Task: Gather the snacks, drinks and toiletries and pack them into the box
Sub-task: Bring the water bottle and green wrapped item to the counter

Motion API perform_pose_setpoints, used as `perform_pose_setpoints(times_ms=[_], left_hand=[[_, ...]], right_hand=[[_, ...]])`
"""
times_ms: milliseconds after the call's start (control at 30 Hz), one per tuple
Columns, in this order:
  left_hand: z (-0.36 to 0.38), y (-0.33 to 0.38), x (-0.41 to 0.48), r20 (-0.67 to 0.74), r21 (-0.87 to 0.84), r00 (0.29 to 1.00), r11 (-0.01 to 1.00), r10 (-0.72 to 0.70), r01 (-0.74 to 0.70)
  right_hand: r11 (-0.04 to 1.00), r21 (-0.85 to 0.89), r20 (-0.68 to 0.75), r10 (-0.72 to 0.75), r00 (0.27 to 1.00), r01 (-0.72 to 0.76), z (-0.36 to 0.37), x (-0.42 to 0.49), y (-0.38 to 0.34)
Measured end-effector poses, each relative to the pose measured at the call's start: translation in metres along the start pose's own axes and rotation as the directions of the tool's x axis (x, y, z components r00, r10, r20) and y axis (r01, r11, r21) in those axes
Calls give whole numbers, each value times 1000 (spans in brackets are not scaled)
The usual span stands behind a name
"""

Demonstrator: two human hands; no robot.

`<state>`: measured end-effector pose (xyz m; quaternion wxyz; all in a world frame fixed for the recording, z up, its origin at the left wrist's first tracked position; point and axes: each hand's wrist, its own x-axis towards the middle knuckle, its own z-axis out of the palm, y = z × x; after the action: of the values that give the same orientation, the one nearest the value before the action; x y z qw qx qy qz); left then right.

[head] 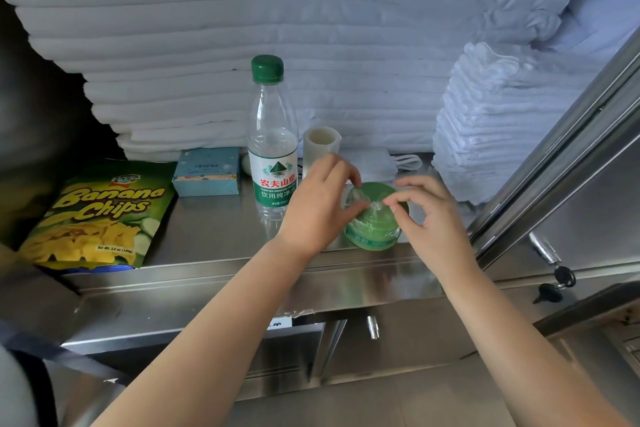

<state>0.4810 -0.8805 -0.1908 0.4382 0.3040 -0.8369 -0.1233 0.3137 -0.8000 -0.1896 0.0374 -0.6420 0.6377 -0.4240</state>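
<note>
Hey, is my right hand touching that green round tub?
Touching. The head view shows the right hand with fingertips pinching the top of the wrapped green round tub.

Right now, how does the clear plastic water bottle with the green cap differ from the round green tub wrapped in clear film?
The clear plastic water bottle is tall and see-through; the round green tub is low and opaque. The bottle stands upright; the tub tilts toward the camera. The left hand and right hand pinch the tub's clear film, not the bottle. Both have green parts.
</note>
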Motion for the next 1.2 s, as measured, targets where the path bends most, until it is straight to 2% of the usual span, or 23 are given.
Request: perform_pose_setpoints(times_ms=[100,200,367,533,733,867,967,1067,1200], left_hand=[[3,-1,-1,15,111,985,979,169,-170],[5,-3,-5,22,103,978,973,206,-207],[4,-9,-15,93,58,969,970,230,-236],[-1,-8,-14,264,30,947,980,184,-199],[6,-3,-11,291,86,944,979,153,-185],[12,-7,0,315,27,941,990,122,-137],[22,-7,8,332,-35,936,993,116,-111],[36,-6,15,348,-74,928,991,131,-113],[52,-3,23,347,-111,928,988,136,-104]], right_hand=[[947,-268,-44,-194,980,175,1,-1,-1],[908,-339,18,-255,967,246,3,-5,-2],[910,-345,53,-226,973,231,-1,-12,1],[925,-349,71,-131,989,148,1,-17,-1],[893,-443,152,-9,988,76,2,-17,-12],[794,-598,162,-19,987,113,-2,-11,-14],[654,-742,183,-16,983,149,-8,-3,-17],[482,-852,314,157,936,205,-12,10,-25],[395,-889,366,310,877,231,-15,27,-25]])
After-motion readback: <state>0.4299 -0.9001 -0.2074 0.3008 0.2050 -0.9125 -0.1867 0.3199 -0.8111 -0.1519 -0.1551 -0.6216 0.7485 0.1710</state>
